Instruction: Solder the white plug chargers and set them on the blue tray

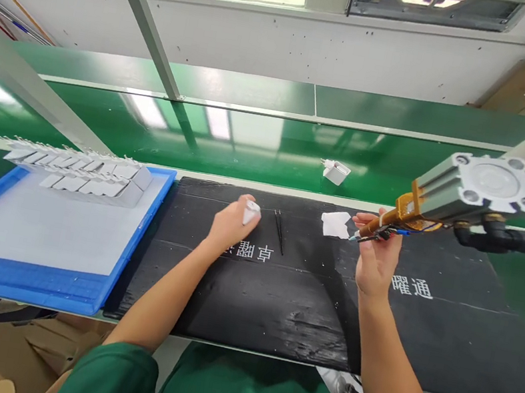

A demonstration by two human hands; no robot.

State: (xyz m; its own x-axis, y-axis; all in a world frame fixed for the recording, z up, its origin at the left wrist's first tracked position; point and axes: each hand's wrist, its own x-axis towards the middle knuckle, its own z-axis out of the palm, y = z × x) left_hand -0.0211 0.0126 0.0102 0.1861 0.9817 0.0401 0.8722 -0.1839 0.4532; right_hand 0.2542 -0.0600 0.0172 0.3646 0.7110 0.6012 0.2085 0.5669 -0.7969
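1. The left hand (230, 223) is closed around a small white block (252, 213), left of the tweezers (279, 232) on the black mat (267, 312).
2. The block looks plain and smooth, with rounded edges; fingers hide much of it.
3. The right hand (378, 261) has its fingers curled around the slim brown tool (377, 225), whose tip points left, near the white cloth (335, 224).
4. A white plug (336, 171) lies beyond the mat's far edge.
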